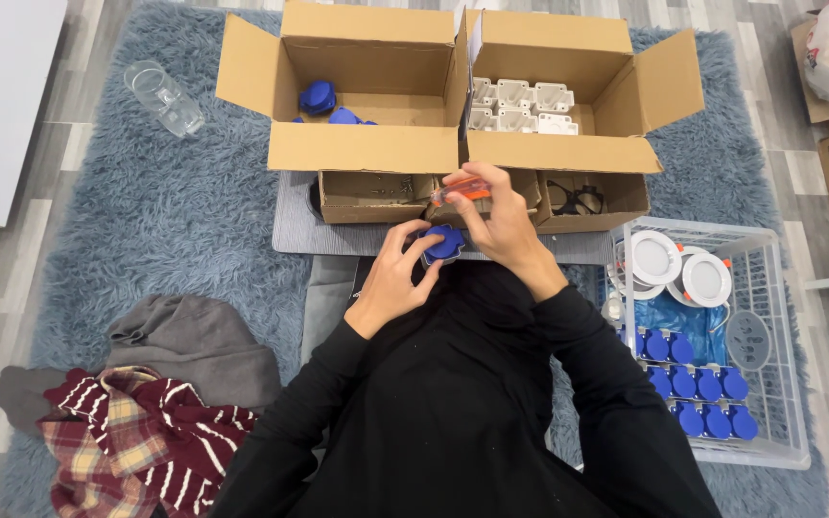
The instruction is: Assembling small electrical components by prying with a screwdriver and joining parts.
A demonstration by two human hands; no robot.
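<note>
Hands on a blue part
The left hand (pixel 390 278) pinches the blue part (pixel 443 244); the right hand (pixel 496 225) grips a screwdriver (pixel 461 190) lying sideways just above it.

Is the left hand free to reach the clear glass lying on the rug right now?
Probably not at once: the left hand is holding the blue part that the right hand works on with a screwdriver. The glass lies far off, though nothing blocks the rug between.
</note>
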